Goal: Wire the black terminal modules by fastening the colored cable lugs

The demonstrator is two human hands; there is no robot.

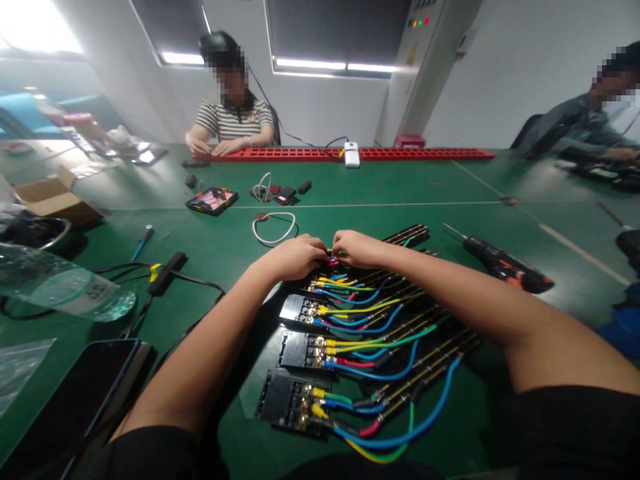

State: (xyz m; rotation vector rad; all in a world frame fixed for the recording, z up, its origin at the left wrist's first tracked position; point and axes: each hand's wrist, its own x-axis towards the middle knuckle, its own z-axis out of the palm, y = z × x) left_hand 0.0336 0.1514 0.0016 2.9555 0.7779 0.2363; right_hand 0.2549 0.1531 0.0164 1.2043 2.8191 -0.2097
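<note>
Several black socket modules (286,400) lie in a row running away from me, with brass screw terminals on their right sides. Blue, red and yellow-green wires with crimped lugs run from them, such as this thick blue wire (425,430), toward long black strips (420,390) with brass-coloured rails. At the far end of the row, my left hand (299,257) is closed, its fingertips bent over the furthest module. My right hand (361,251) pinches close beside it, among small red and blue wire ends. What sits between the fingertips of either hand is hidden.
A cordless screwdriver (505,260) lies right of the strips. To the left are a plastic bottle (75,283), a phone (75,400), a black cable and a cardboard box (60,197). Across the green table, a person (235,123) sits by a long red rail (400,155); another works far right.
</note>
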